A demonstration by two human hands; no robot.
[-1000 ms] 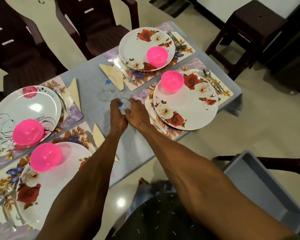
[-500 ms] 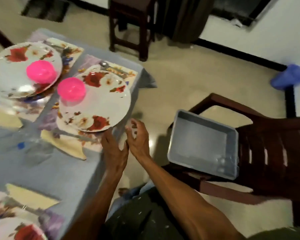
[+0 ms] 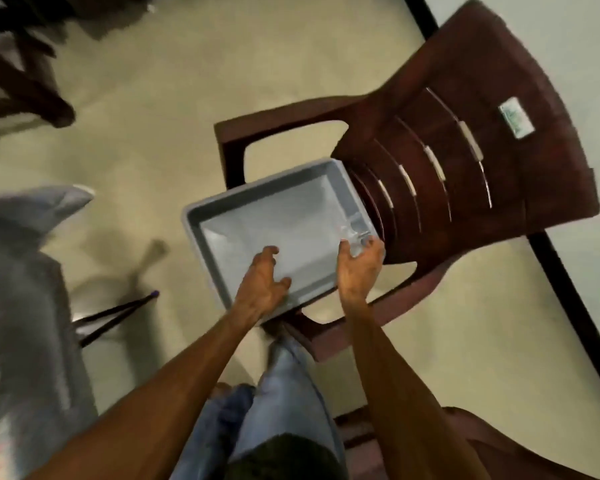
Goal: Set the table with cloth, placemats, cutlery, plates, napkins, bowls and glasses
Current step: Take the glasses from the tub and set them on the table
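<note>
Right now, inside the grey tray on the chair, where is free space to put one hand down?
The grey tray floor is bare from its far rim down the middle, between the left hand and right hand. It is crowded at the corner by the chair back, where the right hand meets a clear glass.
</note>
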